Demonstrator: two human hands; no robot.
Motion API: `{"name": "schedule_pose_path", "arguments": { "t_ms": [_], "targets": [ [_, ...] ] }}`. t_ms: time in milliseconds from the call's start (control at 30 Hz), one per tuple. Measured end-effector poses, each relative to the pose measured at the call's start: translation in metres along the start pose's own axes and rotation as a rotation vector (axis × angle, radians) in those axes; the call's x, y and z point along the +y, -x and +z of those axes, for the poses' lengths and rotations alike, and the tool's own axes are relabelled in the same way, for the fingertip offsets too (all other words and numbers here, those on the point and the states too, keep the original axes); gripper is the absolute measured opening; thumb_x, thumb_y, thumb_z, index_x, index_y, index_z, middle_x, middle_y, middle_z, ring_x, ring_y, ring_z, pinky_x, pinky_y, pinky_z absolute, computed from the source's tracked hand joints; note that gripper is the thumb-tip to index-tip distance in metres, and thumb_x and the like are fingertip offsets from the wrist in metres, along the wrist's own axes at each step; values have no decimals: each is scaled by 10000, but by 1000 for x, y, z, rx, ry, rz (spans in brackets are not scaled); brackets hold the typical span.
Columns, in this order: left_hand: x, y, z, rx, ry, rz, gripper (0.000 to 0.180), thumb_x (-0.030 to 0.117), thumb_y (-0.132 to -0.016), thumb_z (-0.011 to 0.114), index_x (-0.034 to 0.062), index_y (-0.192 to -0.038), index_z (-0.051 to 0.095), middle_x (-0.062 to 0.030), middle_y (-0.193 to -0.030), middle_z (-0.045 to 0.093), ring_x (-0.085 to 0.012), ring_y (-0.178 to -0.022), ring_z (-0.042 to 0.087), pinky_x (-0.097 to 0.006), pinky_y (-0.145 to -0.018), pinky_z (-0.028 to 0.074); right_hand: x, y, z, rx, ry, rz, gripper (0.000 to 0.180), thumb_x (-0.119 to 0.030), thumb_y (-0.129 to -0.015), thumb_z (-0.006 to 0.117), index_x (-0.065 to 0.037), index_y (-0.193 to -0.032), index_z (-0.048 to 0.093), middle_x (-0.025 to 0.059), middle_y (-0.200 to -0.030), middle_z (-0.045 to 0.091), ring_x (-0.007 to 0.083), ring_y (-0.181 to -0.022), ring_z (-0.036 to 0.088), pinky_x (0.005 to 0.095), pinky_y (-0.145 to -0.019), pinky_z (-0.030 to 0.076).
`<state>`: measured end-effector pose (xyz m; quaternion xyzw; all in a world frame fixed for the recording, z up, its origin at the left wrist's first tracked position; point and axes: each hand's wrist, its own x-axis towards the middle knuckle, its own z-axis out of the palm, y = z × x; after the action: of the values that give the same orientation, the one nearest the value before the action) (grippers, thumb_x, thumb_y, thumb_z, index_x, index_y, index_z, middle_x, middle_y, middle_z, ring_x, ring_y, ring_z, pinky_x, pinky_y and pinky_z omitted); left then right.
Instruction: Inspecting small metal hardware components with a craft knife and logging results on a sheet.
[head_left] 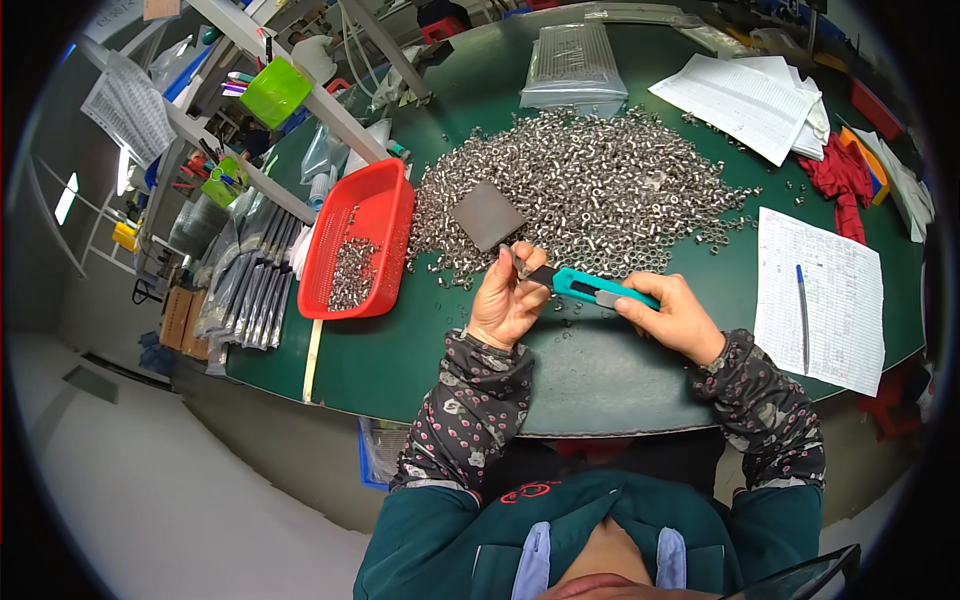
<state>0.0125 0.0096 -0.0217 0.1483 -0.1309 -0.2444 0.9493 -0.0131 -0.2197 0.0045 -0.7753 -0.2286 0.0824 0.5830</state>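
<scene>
Step in hand, as judged: a small metal ring-like piece [521, 265] is being worked with the blade end of a teal plastic utility knife [580, 286]. The next move appears to call for a steady pinch on the piece and close control of the blade, which lies very near the left fingertips.

Left hand [507, 308]: thumb and forefinger drawn together on the small piece, remaining fingers loosely curled. Whether the blade touches the piece or the fingers cannot be determined.

Right hand [672, 318]: fingers closed around the rear of the knife handle, thumb along it, blade directed toward the left hand.

Location: both piece and knife are held above the dark green surface [375, 365], toward the middle of its near edge. Just beyond lies a broad heap of small silver metal rings [600, 190], with a flat grey square block [488, 216] resting at its near left part. A red perforated plastic basket [401, 225] stands toward the surface's left edge, partly filled with similar parts. Toward the right edge lies a white printed sheet [840, 310] bearing a blue pen [803, 310].
</scene>
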Motion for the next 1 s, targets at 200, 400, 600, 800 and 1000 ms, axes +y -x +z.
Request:
{"name": "schedule_pose_path", "arguments": {
  "t_ms": [200, 400, 600, 800, 1000],
  "targets": [
    [5, 1, 3, -32, -74, 21, 157, 184, -884, 445, 32, -917, 465, -50, -820, 406, -68, -544, 354, -181, -459, 312, 4, 2, -6, 14, 16, 42, 231, -241, -789, 588, -11, -764, 571, 40, -510, 458, 81, -492, 403, 265, -467, 360],
    [8, -1, 3, -23, -203, 104, 117, 144, -860, 467, 30, -881, 484, -54, -802, 423, -74, -570, 342, -182, -468, 326, 12, -1, -10, 20, 71, -41, 231, -208, -830, 535, -27, -688, 514, -28, -500, 449, 41, -444, 416, 210, -405, 317],
    [7, -2, 9, 45, -367, 190, 82, 110, -841, 484, 29, -843, 467, -37, -742, 371, -79, -588, 320, -177, -448, 311, 14, -2, -15, 20, 10, 87, 259, -247, -815, 559, -18, -695, 543, 1, -485, 459, 56, -439, 421, 236, -417, 333],
    [6, -2, 11, 71, -482, 219, 64, 101, -835, 483, 38, -847, 475, -52, -797, 431, -64, -560, 315, -174, -461, 319, 11, -3, -14, 0, -96, 123, 268, -247, -835, 538, -35, -672, 514, -22, -479, 440, 44, -430, 423, 211, -397, 326],
    [3, -2, 12, 116, -514, 194, 67, 105, -831, 487, 44, -856, 474, -53, -811, 441, -57, -557, 317, -176, -461, 323, 12, -3, -7, -71, -173, 118, 274, -252, -842, 529, -36, -676, 503, -28, -476, 430, 42, -411, 402, 206, -388, 320]
  ]
}}
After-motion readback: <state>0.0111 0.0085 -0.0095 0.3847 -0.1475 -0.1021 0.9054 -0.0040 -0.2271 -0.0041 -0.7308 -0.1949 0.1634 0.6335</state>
